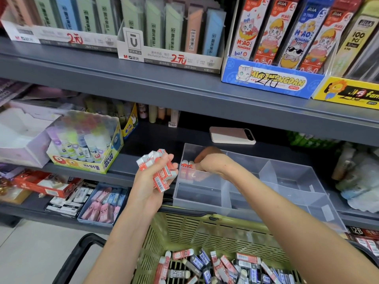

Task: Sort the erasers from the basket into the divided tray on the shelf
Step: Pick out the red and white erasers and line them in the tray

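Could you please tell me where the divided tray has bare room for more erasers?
In the tray, the front-left compartment, between its front wall and the standing erasers, is bare, as are the compartments right of the middle divider. The back-left corner is crowded: erasers stand there and the right hand reaches in. The basket below is crowded too.
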